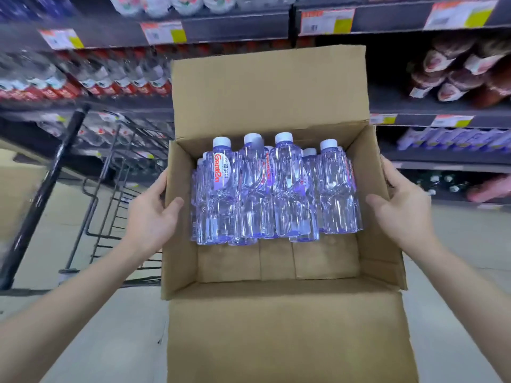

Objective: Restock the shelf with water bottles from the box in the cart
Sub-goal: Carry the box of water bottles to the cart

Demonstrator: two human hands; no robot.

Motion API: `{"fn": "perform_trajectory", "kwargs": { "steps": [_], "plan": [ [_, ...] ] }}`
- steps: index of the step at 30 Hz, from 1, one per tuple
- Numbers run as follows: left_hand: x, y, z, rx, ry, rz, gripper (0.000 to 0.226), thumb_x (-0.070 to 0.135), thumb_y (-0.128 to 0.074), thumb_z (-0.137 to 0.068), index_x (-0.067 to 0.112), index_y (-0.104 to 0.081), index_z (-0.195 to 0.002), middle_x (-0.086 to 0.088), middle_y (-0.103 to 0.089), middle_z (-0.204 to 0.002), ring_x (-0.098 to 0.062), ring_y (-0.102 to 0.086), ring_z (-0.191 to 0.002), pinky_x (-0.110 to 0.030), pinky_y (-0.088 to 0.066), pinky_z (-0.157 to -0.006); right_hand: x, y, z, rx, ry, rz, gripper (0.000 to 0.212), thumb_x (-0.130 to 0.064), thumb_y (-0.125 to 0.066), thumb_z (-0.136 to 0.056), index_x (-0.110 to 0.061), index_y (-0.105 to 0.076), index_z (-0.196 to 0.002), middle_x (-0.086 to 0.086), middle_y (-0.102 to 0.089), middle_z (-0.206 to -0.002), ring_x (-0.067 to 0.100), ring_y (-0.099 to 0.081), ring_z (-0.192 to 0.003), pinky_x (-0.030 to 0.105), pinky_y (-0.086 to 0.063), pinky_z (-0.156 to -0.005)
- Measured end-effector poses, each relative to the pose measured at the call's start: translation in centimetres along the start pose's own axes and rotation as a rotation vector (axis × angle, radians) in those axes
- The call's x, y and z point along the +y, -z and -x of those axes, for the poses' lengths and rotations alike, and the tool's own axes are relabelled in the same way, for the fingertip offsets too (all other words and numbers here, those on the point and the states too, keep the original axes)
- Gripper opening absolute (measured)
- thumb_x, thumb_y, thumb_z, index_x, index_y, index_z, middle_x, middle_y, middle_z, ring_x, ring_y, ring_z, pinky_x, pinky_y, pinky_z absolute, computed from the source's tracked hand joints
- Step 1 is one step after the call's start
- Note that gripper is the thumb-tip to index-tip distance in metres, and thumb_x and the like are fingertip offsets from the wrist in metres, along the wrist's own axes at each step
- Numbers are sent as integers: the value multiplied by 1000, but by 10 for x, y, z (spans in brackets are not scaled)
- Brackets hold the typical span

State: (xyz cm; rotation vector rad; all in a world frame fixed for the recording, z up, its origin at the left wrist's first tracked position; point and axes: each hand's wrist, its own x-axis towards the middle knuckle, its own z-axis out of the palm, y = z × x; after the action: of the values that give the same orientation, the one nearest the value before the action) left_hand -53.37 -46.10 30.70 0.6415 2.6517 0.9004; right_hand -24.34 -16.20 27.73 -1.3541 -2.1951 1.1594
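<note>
Cardboard box, gripped by left hand and right hand, holds "Ganten" bottles.

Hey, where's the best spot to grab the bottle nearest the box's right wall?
Grip the rightmost bottle round its narrowed waist, coming from the near side, where the box floor is bare; a neighbour bottle and the wall crowd its flanks.

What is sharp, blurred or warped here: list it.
Head view: water bottles and box sharp, with bright glints on the plastic; head view: shelves and cart smeared by motion blur; head view: wide-angle lens bows the shelf edges.
</note>
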Motion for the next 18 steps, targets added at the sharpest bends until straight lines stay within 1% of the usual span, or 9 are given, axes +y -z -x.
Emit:
{"fn": "perform_trajectory", "kwargs": {
  "steps": [2,4,5,8,10,12,14,16,18],
  "plan": [
    [-20,10,-17,-17,12,14,63,15,-63,-100,55,-48,-146,3,-74,-78,-18,-67,-65,-33,-56,-69,-10,-26,-3,-14,1,0,83,-3,-63,-84,-49,-43,-151,8,-76,-96,32,-65,-85,22,-46,-77],
    [-47,19,-35,-35,23,2,69,19,-64,-99,69,-41,-141,-13,-74,-79,-36,-69,-72,-44,-61,-73,-20,-51,-6,-29,-15,-14,83,-2,-62,-86,-48,-42,-152,7,-77,-108,30,-66,-87,14,-46,-71],
    [-62,21,-46,-44,29,-17,71,21,-64,-99,71,-38,-142,-19,-74,-82,-38,-70,-74,-46,-61,-74,-24,-62,-8,-34,-21,-15,84,-1,-62,-86,-50,-41,-152,5,-77,-110,29,-65,-86,9,-45,-68],
    [-96,25,-70,-85,31,-71,68,23,-63,-99,61,-37,-150,-22,-71,-79,-37,-68,-70,-43,-60,-70,-33,-97,-11,-50,-35,34,87,-1,-60,-84,-56,-40,-149,3,-77,-97,26,-64,-78,14,-46,-66],
    [-111,24,-83,-120,30,-89,66,22,-62,-100,51,-39,-154,-22,-69,-73,-36,-66,-66,-35,-57,-64,-32,-118,-12,-40,-58,45,85,-2,-60,-84,-52,-41,-150,-3,-77,-94,23,-65,-75,16,-48,-68],
    [-125,20,-95,-146,41,-90,65,19,-63,-101,43,-41,-157,-20,-63,-64,-36,-62,-60,-26,-49,-54,-29,-137,-15,-47,-72,63,85,-1,-62,-84,-48,-40,-152,-8,-77,-96,20,-70,-80,19,-51,-71],
    [-137,15,-107,-158,41,-69,65,15,-64,-100,37,-42,-157,-16,-56,-57,-36,-57,-57,-27,-49,-55,-27,-153,-18,-47,-102,95,85,-2,-64,-85,-48,-39,-153,-8,-76,-93,15,-68,-75,14,-46,-65],
    [-145,9,-115,-184,17,-70,65,11,-63,-99,35,-44,-156,-3,-51,-52,-16,-52,-48,-19,-46,-53,-25,-165,-17,-39,-139,120,85,-5,-64,-86,-55,-38,-148,-10,-73,-86,7,-62,-65,8,-43,-63],
    [-153,-1,-124,-207,2,-67,66,9,-62,-99,34,-44,-156,10,-45,-49,-5,-46,-41,-18,-39,-50,-21,-176,-18,-28,-194,127,83,-8,-63,-86,-60,-37,-146,-13,-71,-82,9,-63,-64,12,-47,-66]
  ]
}}
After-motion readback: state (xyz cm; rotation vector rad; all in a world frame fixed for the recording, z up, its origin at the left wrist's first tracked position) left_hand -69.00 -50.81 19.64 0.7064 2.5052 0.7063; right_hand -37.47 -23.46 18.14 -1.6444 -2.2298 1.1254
